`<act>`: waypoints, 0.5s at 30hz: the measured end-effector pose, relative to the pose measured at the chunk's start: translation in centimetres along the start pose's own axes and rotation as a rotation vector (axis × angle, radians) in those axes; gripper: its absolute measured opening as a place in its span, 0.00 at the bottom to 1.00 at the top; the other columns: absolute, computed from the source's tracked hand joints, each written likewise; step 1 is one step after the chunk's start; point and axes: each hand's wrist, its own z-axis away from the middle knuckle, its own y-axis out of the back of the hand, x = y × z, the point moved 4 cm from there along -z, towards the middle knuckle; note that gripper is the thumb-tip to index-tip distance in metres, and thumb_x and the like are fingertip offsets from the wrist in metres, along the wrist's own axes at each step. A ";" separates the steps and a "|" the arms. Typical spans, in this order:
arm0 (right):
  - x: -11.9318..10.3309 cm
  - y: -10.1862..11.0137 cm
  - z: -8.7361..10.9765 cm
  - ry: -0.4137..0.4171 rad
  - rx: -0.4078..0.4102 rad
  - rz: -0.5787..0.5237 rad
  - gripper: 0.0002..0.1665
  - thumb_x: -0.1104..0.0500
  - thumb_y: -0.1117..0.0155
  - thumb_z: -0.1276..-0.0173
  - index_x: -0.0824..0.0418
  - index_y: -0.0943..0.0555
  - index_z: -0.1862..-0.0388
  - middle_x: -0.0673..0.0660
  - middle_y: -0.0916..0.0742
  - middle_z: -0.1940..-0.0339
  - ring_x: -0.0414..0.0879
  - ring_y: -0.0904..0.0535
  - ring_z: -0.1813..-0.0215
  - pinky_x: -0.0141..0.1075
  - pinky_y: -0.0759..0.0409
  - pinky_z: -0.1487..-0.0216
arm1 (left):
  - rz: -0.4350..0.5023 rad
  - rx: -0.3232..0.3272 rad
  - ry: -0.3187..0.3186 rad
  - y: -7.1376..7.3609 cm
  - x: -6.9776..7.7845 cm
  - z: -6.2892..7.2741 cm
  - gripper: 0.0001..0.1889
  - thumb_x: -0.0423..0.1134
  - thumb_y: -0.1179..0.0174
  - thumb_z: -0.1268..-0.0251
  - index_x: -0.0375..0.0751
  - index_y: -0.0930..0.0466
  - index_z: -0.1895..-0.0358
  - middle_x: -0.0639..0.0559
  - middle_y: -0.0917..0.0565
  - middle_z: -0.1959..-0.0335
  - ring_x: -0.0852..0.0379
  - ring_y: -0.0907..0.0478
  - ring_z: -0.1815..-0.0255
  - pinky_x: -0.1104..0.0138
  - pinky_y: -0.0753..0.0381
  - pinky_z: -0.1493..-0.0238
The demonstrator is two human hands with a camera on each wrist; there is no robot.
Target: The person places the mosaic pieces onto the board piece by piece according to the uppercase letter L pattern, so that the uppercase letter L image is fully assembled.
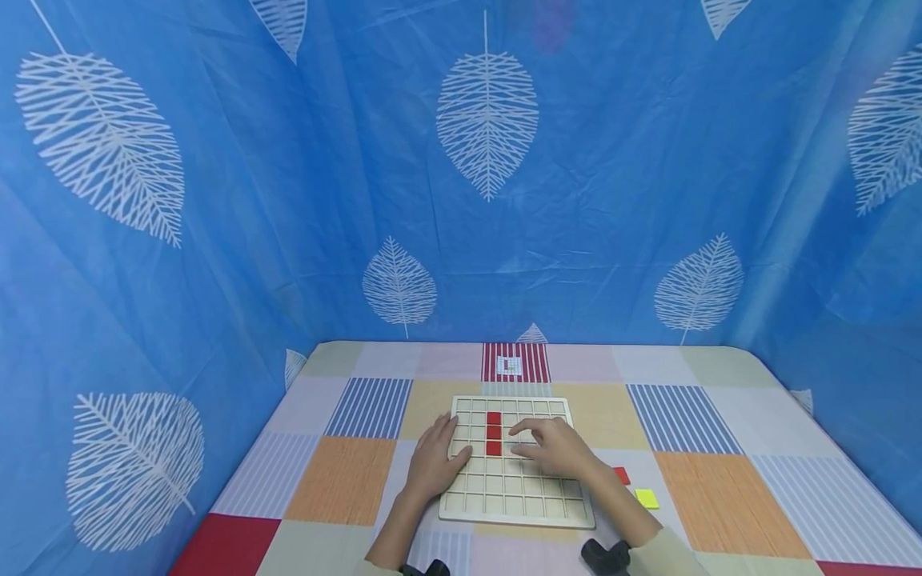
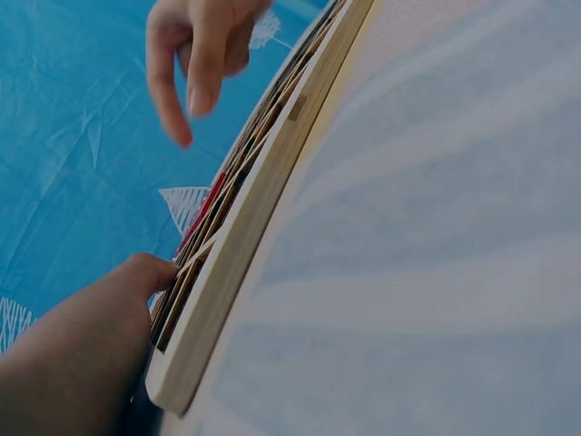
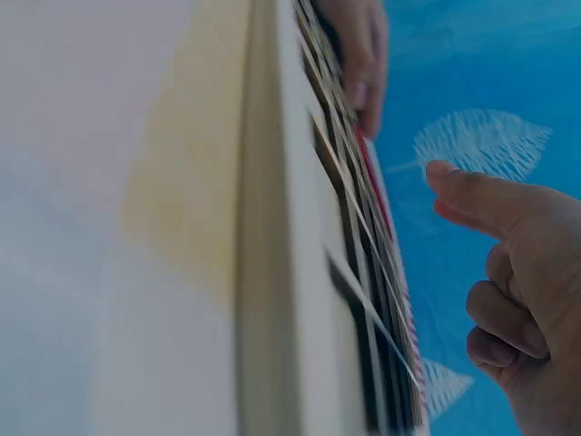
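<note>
A pale wooden grid board (image 1: 519, 507) lies on the patterned tablecloth, with red square tiles (image 1: 493, 432) in a vertical row in its upper left part. My left hand (image 1: 434, 460) rests on the board's left edge, fingers spread and thumb over the rim. Over the board's middle, right of the red tiles, hovers my right hand (image 1: 555, 448). Its index finger and thumb stand apart with nothing visible between them; in the right wrist view the other fingers (image 3: 504, 318) are curled in.
Right of the board, partly beside the right forearm, lie a loose red tile (image 1: 622, 475) and a yellow tile (image 1: 647, 498). A small white card with a grid picture (image 1: 509, 366) lies behind the board. Blue leaf-print curtain (image 1: 576, 240) surrounds the table's back and sides.
</note>
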 end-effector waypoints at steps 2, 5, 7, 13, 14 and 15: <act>0.6 1.0 0.6 -0.016 0.015 -0.011 0.12 0.49 0.31 0.44 0.49 0.16 0.60 0.41 0.41 0.90 0.34 0.49 0.84 0.27 0.47 0.84 | -0.001 -0.001 0.001 0.0 0.0 0.0 0.32 0.51 0.46 0.40 0.34 0.34 0.36 0.40 0.35 0.34 0.43 0.42 0.33 0.51 0.40 0.36; 1.7 2.5 1.6 -0.038 0.030 -0.037 0.13 0.49 0.32 0.43 0.50 0.16 0.60 0.41 0.41 0.91 0.34 0.50 0.85 0.26 0.48 0.84 | -0.008 -0.004 0.004 0.0 -0.1 0.0 0.32 0.52 0.46 0.40 0.35 0.34 0.36 0.40 0.35 0.34 0.43 0.41 0.33 0.51 0.40 0.36; 2.5 3.5 2.4 -0.053 0.047 -0.056 0.13 0.50 0.31 0.44 0.51 0.17 0.60 0.41 0.41 0.91 0.34 0.51 0.86 0.26 0.48 0.85 | -0.012 -0.004 0.006 -0.1 -0.1 0.0 0.32 0.52 0.45 0.40 0.35 0.34 0.36 0.40 0.35 0.34 0.43 0.41 0.33 0.51 0.40 0.36; 5.8 6.0 5.1 -0.121 0.107 -0.081 0.15 0.49 0.29 0.46 0.50 0.17 0.60 0.42 0.41 0.91 0.33 0.50 0.86 0.26 0.47 0.88 | -0.005 -0.006 0.013 -0.2 -0.1 0.0 0.32 0.52 0.46 0.40 0.35 0.34 0.36 0.40 0.36 0.34 0.43 0.42 0.32 0.50 0.40 0.36; 6.4 6.3 5.5 -0.134 0.109 -0.085 0.15 0.48 0.29 0.47 0.50 0.17 0.60 0.42 0.40 0.90 0.33 0.50 0.86 0.27 0.46 0.88 | -0.003 -0.006 0.013 -0.2 -0.1 0.0 0.32 0.52 0.46 0.40 0.35 0.34 0.36 0.40 0.36 0.33 0.43 0.42 0.32 0.50 0.40 0.36; 6.9 6.7 6.1 -0.146 0.108 -0.086 0.16 0.48 0.29 0.47 0.50 0.17 0.60 0.42 0.40 0.90 0.34 0.49 0.86 0.27 0.46 0.88 | -0.001 -0.006 0.013 -0.2 -0.1 0.0 0.32 0.52 0.46 0.40 0.35 0.34 0.36 0.40 0.36 0.33 0.42 0.42 0.32 0.50 0.40 0.36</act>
